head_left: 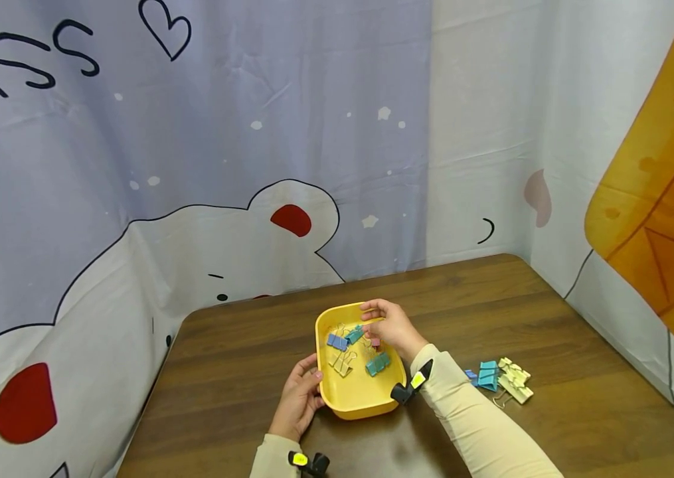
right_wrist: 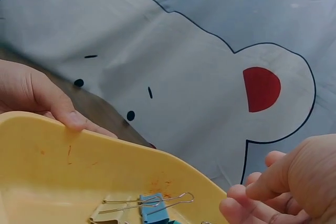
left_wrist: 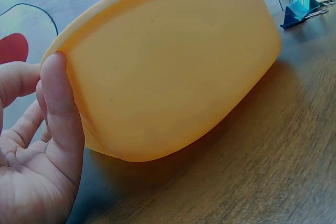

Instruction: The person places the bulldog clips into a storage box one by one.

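Observation:
A yellow plastic basket (head_left: 357, 396) holds several binder clips. Inside it lie a blue clip (head_left: 337, 342), a pale yellow clip (head_left: 341, 365), teal clips (head_left: 378, 364) and a pink clip (head_left: 375, 342). My left hand (head_left: 299, 397) grips the basket's left side at the rim, with its thumb (left_wrist: 59, 85) against the wall in the left wrist view. Over the far right rim is my right hand (head_left: 393, 327), its fingers loosely bent and nothing seen between them. In the right wrist view these fingers (right_wrist: 239, 211) are beside the rim; whether they touch it I cannot tell.
To the right of the basket, on the brown wooden table (head_left: 241, 358), sits a group of binder clips: pale yellow ones (head_left: 514, 380), a teal one (head_left: 488, 376) and a blue one (head_left: 471, 377). A printed curtain (head_left: 289, 119) hangs behind the table and along its sides.

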### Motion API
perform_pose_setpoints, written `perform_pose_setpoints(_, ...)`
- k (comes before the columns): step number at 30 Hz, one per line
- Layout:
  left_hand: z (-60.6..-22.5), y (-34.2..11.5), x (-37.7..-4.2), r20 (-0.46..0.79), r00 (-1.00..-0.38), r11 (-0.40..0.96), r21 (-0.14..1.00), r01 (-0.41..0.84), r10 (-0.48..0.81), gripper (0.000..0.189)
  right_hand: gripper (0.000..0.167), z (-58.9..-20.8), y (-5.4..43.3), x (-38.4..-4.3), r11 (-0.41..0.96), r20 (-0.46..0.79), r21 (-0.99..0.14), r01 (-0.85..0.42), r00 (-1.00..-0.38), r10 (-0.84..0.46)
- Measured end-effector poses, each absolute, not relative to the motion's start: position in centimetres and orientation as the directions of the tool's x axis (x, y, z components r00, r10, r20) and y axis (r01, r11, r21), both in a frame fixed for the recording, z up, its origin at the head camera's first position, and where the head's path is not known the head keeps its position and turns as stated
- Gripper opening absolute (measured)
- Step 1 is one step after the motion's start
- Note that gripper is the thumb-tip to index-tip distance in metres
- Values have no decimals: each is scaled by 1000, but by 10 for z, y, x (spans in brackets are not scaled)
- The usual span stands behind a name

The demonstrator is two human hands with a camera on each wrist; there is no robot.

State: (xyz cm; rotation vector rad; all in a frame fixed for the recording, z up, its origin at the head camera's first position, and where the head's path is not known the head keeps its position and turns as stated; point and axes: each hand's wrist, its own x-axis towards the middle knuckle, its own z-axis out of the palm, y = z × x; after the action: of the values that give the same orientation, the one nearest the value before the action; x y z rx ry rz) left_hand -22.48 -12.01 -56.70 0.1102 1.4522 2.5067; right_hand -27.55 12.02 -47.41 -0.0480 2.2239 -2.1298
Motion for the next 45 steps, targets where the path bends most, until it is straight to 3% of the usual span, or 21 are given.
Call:
perform_pose_setpoints(6,-568,-121,-225,-41,-965,-472,866,-164,260,44,32,-477,121,-274,65,41,-997,-42,-999,-17)
perform_pose_setpoints(16,-564,-120,-225,-119,-968,-466,859,-211,219,46,27,-481,144,-269,54,49,-997,-49,-999,-5)
perform_pose_setpoints(32,-565,-118,-225,-102,-969,-473,858,-201,226,45,29,-479,213,-233,132,142,-982,-134,-988,54)
perform_pose_setpoints(45,-566,-118,-227,-107,-969,-442,875,-199,224,48,34,-479,277,-196,230,176,-965,-125,-960,216)
